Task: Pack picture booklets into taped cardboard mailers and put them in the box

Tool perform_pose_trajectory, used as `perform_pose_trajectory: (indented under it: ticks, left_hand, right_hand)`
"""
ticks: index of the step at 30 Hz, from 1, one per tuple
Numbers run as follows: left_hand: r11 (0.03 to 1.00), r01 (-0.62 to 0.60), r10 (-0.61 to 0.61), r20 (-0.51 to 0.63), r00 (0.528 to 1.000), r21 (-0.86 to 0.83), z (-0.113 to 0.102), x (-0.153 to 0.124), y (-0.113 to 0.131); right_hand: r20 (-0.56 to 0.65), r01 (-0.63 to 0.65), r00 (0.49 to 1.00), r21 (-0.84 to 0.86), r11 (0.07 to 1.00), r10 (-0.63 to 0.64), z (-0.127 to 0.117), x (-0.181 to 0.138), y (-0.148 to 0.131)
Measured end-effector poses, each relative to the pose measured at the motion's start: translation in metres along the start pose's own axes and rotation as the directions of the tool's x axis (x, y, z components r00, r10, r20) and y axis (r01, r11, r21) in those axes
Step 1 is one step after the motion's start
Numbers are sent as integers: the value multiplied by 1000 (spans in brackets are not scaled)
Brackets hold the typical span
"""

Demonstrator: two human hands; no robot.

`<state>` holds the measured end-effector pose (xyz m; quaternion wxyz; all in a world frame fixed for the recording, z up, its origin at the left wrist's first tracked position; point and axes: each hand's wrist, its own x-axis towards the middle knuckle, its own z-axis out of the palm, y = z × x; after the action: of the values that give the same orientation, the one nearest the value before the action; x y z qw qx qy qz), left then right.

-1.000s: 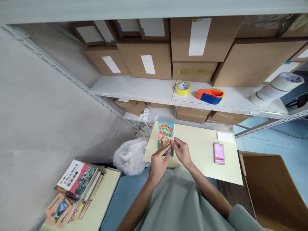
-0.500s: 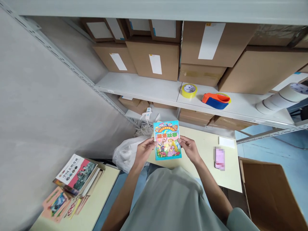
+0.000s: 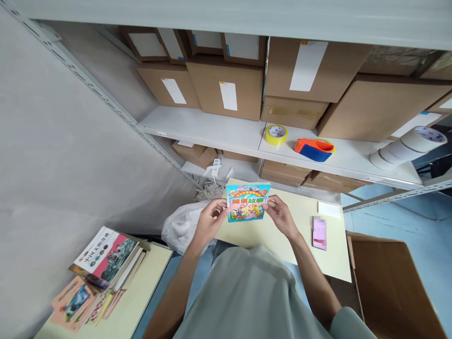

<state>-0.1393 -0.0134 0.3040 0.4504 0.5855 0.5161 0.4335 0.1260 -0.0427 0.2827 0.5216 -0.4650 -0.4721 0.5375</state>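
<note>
A colourful children's storybook [image 3: 247, 203] with a blue border and cartoon figures on its cover is held up above the cream table [image 3: 261, 238]. My left hand [image 3: 212, 217] pinches its left edge, thumb on the cover. On the right edge, my right hand [image 3: 280, 216] grips it the same way. The book is tilted, so its cover looks foreshortened and its top edge shows. It appears closed. To the right of my right hand, a phone with a pink screen [image 3: 319, 234] lies on the table, near a white flat item [image 3: 329, 209].
Stacked books [image 3: 109, 259] lie on a side table at lower left. A white plastic bag [image 3: 180, 228] sits beside the table. An open cardboard box [image 3: 391, 282] stands at right. The shelf holds cartons [image 3: 226, 87], yellow tape [image 3: 276, 134], a tape dispenser [image 3: 314, 149] and white rolls [image 3: 406, 148].
The storybook has tipped, so its cover now looks shorter and its top edge shows. Both hands keep hold of its sides. The view has shifted slightly.
</note>
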Motion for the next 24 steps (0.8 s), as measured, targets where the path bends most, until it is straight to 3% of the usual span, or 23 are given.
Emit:
perform_pose_trajectory:
  ticks: [5,10,24]
  left_hand:
    - [994,-106,106,3,994,6,-6,-8,4]
    - [985,-170,170,26,985,33,-12,-16,-4]
    - [992,-45,41,-39,998,-114,-13,-24,-17]
  right_hand:
    - [11,134,991,-99,986,-133,2,-7,-16]
    - [39,202,979,-151,968,-199,7,-12,-16]
    - [63,279,960,-170,945,-272,9,-9,6]
